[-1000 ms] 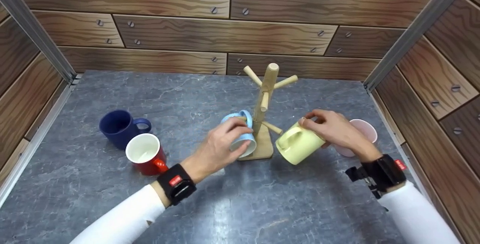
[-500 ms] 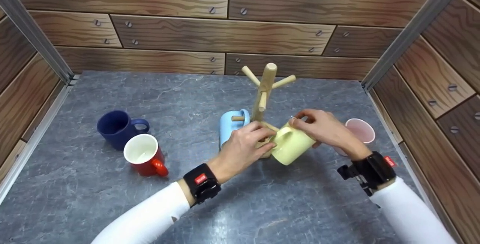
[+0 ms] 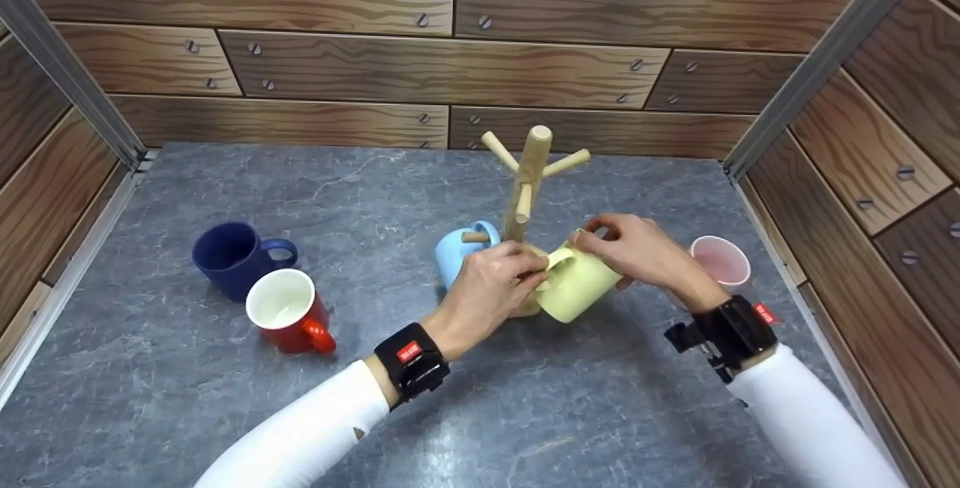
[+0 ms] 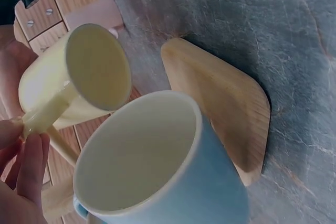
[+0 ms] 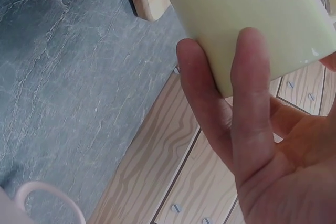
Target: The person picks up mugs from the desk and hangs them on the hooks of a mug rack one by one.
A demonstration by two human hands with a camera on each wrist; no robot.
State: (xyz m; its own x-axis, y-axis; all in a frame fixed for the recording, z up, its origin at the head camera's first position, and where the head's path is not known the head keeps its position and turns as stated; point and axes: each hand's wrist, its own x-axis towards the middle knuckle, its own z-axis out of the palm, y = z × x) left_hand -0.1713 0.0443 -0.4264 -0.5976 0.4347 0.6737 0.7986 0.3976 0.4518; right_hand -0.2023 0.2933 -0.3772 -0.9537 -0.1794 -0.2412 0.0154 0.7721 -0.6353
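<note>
A pale yellow mug is held tilted beside the wooden mug tree, its mouth low and facing the stand. My right hand grips the mug near its base. With thumb and fingers my left hand pinches the mug's handle. A lower peg shows close behind that handle; whether it passes through the loop I cannot tell. On the left lower peg hangs a light blue mug by its handle, partly hidden by my left hand in the head view.
At the left stand a dark blue mug and a red mug with a white inside. A pink mug stands behind my right wrist. Wood-patterned walls border the grey tabletop.
My left hand has moved right from the light blue mug and taken hold of the yellow mug's handle. The right hand has brought the yellow mug slightly left, closer to the stand.
</note>
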